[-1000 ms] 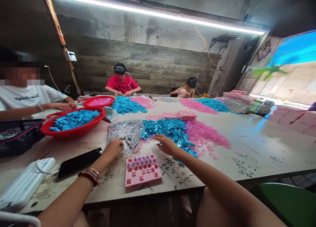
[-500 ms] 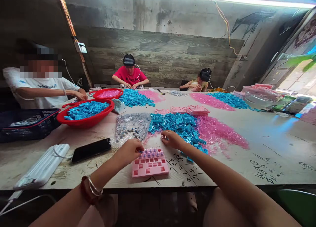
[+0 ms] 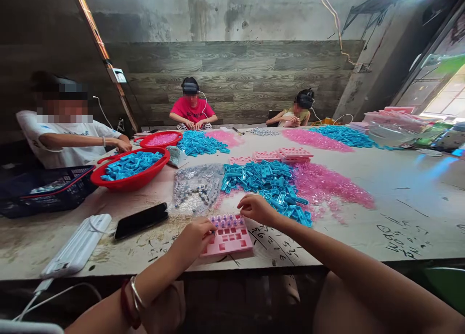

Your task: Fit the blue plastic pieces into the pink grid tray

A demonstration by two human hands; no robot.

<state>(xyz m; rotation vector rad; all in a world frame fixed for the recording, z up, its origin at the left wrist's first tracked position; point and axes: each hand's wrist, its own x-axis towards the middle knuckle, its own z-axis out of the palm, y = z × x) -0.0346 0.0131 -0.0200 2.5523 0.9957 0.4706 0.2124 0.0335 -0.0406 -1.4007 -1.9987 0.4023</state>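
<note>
Left hand [image 3: 199,233] at pink tray [image 3: 234,247], right hand [image 3: 259,210] near blue pieces [image 3: 259,176] — fingers curled, any hold unclear

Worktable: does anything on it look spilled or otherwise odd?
Handwritten figures are scrawled on the worktable right of the pink slotted tray, unusual for furniture. Loose pink translucent pieces straggle beside the blue pile; whether spilled, I cannot tell.

Black handwriting [image 3: 274,244] on the tabletop [image 3: 428,218] apparently includes 5 and 6; lettering [image 3: 195,114] on a red shirt [image 3: 180,107] is illegible.
</note>
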